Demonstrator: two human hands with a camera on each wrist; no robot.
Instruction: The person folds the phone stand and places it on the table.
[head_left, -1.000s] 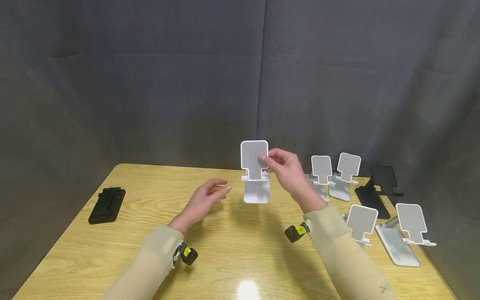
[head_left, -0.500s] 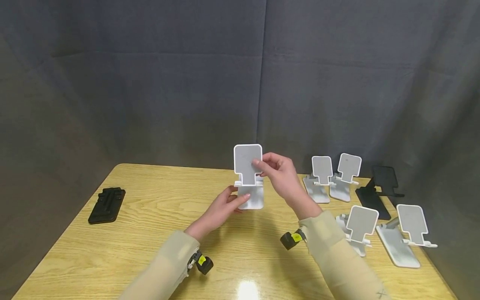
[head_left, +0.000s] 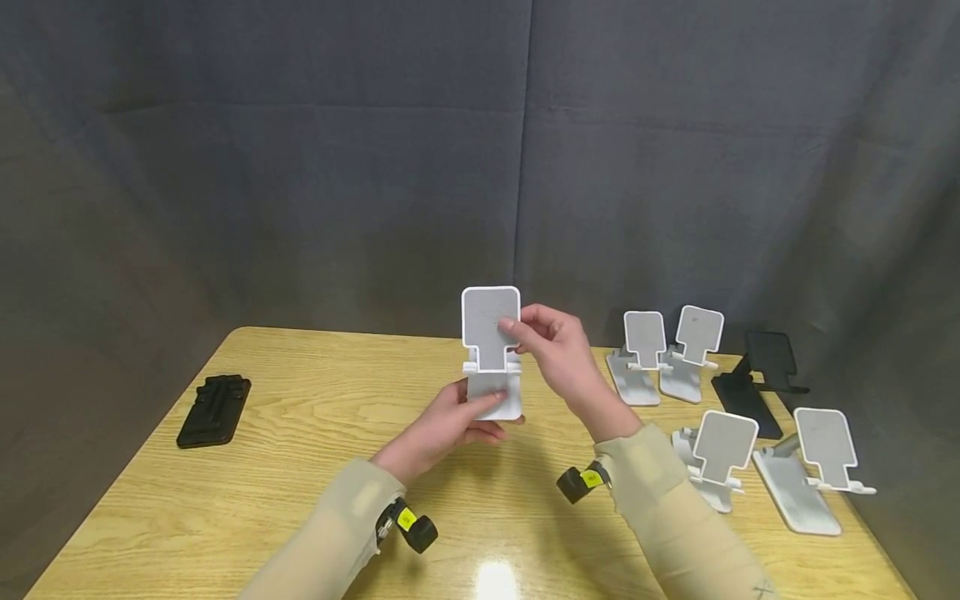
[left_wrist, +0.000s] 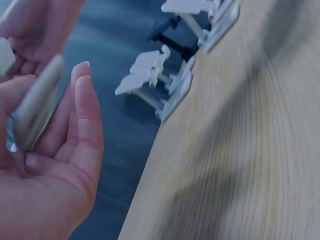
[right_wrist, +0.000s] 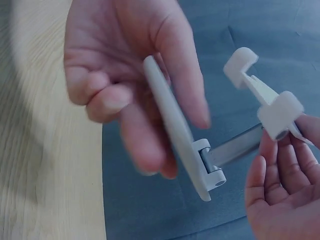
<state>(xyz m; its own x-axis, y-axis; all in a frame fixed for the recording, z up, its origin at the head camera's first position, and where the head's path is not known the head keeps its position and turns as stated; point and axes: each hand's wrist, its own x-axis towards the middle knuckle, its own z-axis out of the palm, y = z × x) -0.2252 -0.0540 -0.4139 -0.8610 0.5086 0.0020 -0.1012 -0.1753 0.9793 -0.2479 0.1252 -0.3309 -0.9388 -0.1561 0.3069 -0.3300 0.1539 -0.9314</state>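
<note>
Above the middle of the table, both hands hold a white folding phone stand (head_left: pixel 489 321) with a grey pad on its upper plate. My left hand (head_left: pixel 448 425) grips the base plate (right_wrist: pixel 172 127), thumb on its upper face and fingers behind. At the right edge of the upper plate, my right hand (head_left: pixel 558 354) pinches with the thumb on the grey pad. The right wrist view shows the metal arm (right_wrist: pixel 237 146) unfolded between the base hinge and the upper plate. In the left wrist view, the base plate stands edge-on in the left palm.
On the right of the wooden table (head_left: pixel 315 392) stand several unfolded white phone stands (head_left: pixel 825 446) and a black one (head_left: pixel 768 358). A folded black stand (head_left: pixel 214 411) lies at the far left. A dark curtain (head_left: pixel 360 183) hangs behind the table.
My left hand has come in from the left and taken hold of the base plate. The stand has shifted slightly left and down, with my right hand still pinching its upper plate.
</note>
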